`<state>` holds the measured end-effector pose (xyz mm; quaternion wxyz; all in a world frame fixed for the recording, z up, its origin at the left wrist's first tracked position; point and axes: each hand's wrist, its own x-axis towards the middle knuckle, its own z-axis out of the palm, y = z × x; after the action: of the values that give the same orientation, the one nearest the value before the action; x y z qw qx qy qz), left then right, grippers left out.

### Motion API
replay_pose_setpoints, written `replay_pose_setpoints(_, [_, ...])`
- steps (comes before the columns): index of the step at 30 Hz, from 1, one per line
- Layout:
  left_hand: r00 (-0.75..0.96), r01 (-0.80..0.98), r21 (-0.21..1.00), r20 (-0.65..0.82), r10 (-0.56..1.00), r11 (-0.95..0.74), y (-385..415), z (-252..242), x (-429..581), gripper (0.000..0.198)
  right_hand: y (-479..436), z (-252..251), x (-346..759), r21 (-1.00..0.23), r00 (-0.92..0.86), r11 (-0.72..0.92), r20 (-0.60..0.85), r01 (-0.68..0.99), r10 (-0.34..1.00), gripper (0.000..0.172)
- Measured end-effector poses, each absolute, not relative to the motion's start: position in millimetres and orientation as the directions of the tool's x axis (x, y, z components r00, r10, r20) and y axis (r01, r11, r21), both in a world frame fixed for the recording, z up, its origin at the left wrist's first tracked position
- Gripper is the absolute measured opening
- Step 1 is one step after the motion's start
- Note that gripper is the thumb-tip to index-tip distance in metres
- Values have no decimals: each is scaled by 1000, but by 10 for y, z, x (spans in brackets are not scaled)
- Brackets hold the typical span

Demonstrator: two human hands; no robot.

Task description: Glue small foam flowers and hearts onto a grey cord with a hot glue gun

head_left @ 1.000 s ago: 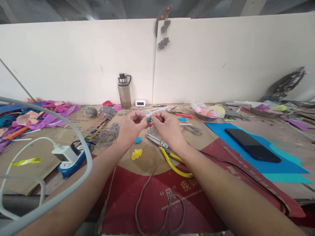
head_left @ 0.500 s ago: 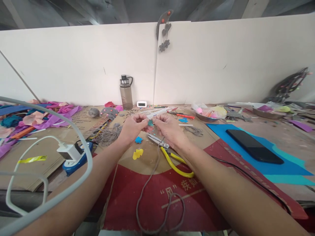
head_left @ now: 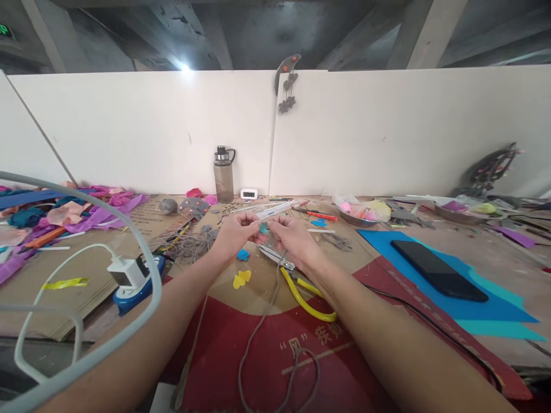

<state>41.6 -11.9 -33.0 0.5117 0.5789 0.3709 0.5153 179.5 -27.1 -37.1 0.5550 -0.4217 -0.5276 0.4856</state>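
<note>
Left hand: my left hand [head_left: 236, 234] is raised just above the table, thumb and fingertips closed in a narrow pinch on the small teal piece [head_left: 263, 228].
Right hand: my right hand [head_left: 293, 238] meets it from the other side, fingertips pinched on the same piece.
Teal piece: it sits between my two hands, off the table, mostly hidden by my fingers.
Grey cord [head_left: 257, 328]: it runs up from loops on the red mat toward my right hand; I cannot tell whether I hold it.
Pliers [head_left: 306, 297]: yellow-handled, lying on the table just under my right wrist.
Cut-outs: a blue shape [head_left: 243, 254] and a yellow shape [head_left: 241, 278] lie below my left hand.
Further off: a water bottle [head_left: 224, 174] stands by the white wall and a black phone [head_left: 437, 269] lies on a blue sheet [head_left: 495, 298].
</note>
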Motion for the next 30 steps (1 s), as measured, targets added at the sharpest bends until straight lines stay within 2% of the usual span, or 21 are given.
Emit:
replay_pose_setpoints(23, [185,-117,975,207,961,-187,-88,-380,392,26,-248,-404,1805,-973,-33,233,232,0,972,19])
replay_pose_setpoints(30, [176,-86,981,184,967,-171,-58,-400,393,20,-242,-418,1807,-975,-12,221,220,27,975,19])
